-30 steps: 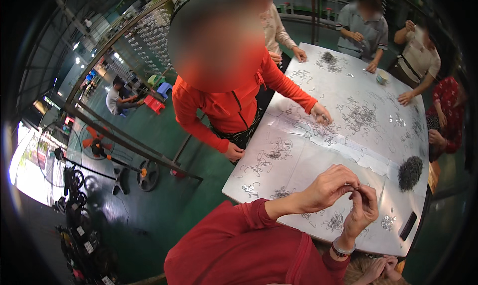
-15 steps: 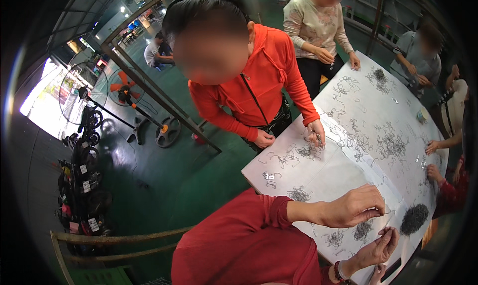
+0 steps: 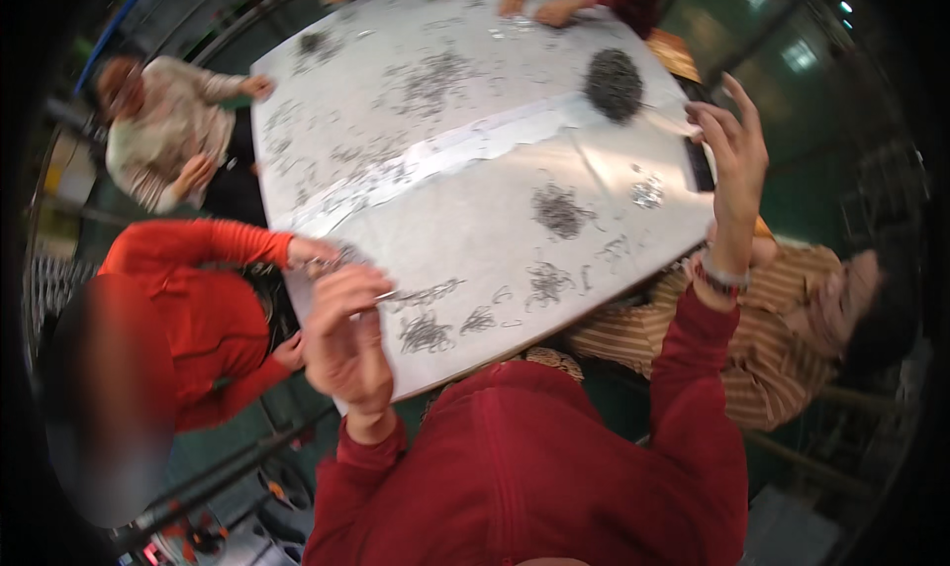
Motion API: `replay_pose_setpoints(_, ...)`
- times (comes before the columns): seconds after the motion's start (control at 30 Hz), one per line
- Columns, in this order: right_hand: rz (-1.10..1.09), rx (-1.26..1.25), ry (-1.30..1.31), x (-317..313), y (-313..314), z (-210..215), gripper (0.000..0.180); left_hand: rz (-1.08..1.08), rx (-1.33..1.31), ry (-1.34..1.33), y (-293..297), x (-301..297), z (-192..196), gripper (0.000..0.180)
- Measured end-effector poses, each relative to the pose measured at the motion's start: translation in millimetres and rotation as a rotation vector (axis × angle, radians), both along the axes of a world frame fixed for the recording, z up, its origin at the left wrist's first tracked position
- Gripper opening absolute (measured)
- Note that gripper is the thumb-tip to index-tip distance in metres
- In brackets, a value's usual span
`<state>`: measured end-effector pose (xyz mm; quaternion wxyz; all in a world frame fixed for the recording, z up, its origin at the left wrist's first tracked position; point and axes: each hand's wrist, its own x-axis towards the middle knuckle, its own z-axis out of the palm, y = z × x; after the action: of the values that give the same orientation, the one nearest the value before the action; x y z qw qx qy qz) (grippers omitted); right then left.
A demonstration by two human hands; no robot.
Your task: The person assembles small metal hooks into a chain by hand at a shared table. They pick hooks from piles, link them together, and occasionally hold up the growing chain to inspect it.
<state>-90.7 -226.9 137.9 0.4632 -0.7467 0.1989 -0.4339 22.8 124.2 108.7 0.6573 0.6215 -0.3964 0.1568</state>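
Note:
My left hand (image 3: 348, 343) is raised over the table's near left corner, fingers curled in a pinch on a small shiny metal piece (image 3: 382, 294). Below it lie small heaps of dark bent wire pieces (image 3: 426, 333). My right hand (image 3: 734, 155), with a bracelet at its wrist, is lifted at the table's right edge. Its thumb and a finger come together while another finger points up; blur hides anything between them. The nearest large heap is a dense dark wire pile (image 3: 615, 84). Both hands are off the white table top (image 3: 475, 230).
A person in orange-red (image 3: 198, 319) works close on my left, a hand near mine. Another in a light top (image 3: 178, 131) sits beyond. A person in stripes (image 3: 782, 338) is on my right. Across the table are other hands (image 3: 559, 10). A dark flat object (image 3: 699, 163) lies at the right edge.
My view has swung round toward the table. My hands, close together before over the wire pieces, are now wide apart, the left near the left corner, the right raised at the right edge.

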Motion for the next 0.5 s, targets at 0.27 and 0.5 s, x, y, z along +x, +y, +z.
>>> replay_pose_setpoints(0.27,0.055,0.24,0.687,-49,-144,-167,0.051,0.018,0.005,-0.019,-6,-2,2,0.009)
replay_pose_setpoints(0.5,-0.194,-0.235,0.888,-38,-162,-337,0.03,0.133,0.041,-0.001,-13,-8,1,0.008)
